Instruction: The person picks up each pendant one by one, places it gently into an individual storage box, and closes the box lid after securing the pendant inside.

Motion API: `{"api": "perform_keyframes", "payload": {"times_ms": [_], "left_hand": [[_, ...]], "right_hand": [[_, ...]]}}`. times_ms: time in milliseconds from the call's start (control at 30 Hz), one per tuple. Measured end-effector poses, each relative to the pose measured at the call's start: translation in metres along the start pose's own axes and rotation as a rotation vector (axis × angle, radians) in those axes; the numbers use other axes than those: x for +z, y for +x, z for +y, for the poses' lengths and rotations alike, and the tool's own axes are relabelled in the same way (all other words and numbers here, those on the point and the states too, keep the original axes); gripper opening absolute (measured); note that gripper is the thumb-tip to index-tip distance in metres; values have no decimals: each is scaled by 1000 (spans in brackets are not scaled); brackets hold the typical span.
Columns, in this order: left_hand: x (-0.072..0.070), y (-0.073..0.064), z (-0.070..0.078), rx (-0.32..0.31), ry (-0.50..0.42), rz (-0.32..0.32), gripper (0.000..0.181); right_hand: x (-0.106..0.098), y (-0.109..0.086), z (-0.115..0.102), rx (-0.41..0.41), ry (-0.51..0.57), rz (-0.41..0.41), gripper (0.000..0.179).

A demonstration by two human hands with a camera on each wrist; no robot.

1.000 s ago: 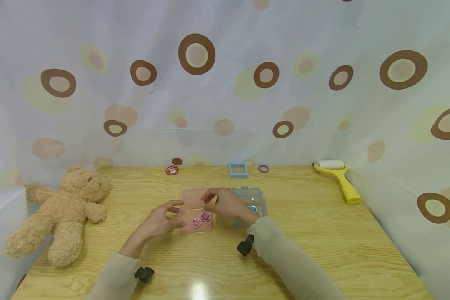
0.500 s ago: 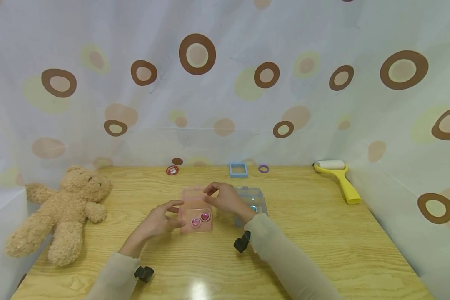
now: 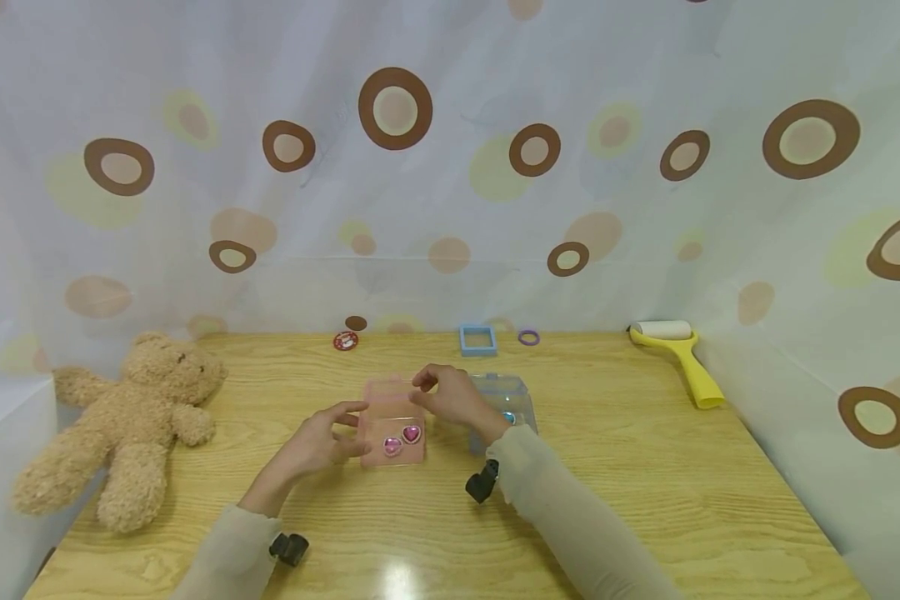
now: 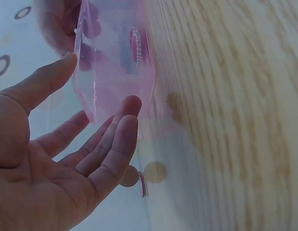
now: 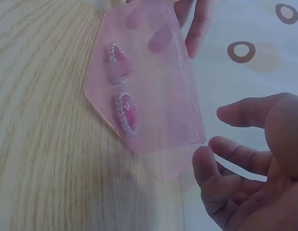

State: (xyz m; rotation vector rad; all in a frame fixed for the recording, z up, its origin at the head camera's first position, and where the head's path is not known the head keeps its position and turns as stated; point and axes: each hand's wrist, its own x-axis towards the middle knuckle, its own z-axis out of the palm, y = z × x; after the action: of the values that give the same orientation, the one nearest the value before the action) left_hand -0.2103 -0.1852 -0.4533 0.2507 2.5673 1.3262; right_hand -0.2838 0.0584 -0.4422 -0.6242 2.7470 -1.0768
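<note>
A translucent pink box (image 3: pixel 377 429) stands with its lid raised on the table. Two pink heart-shaped gems with beaded silver borders lie in it, a paler gem (image 3: pixel 392 447) in front and a darker gem (image 3: pixel 412 434) behind. My left hand (image 3: pixel 318 442) is at the box's left side, thumb tip at the rim in the left wrist view, fingers loosely extended. Near its back right corner hovers my right hand (image 3: pixel 453 393), fingers bent loosely with nothing between them; in the right wrist view the fingertips (image 5: pixel 204 156) are right by the box's corner.
Right of the pink box, partly behind my right hand, sits a translucent blue box (image 3: pixel 527 408) holding a blue gem (image 3: pixel 508 417). Along the back lie a red badge (image 3: pixel 346 341), blue square frame (image 3: pixel 478 352) and purple ring (image 3: pixel 528 337). A teddy bear (image 3: pixel 138 417) is left, a yellow-handled roller (image 3: pixel 686 367) right.
My right hand has shifted slightly right and up, away from the pink box, over the first half second, then stayed nearly still. My left hand and the gems stay put.
</note>
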Motion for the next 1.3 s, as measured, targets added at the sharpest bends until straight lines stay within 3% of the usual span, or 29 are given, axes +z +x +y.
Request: {"api": "perform_keyframes", "payload": {"times_ms": [167,467,800,1067,1300], "left_hand": [[1,0,1,-11,6,10,66],[3,0,2,-21,0,11,65],[0,-2,3,8,-1,1,66],[-1,-3,3,13,4,-2,66],[-1,-3,3,11,7,1,66]], "right_hand": [[-1,1,1,9,-31,-8,25],[-1,0,3,49,55,-71,29],[-2,1,5,33,116,31,33],[-4,0,7,72,195,45,37],[-6,-1,7,48,187,70,39]]}}
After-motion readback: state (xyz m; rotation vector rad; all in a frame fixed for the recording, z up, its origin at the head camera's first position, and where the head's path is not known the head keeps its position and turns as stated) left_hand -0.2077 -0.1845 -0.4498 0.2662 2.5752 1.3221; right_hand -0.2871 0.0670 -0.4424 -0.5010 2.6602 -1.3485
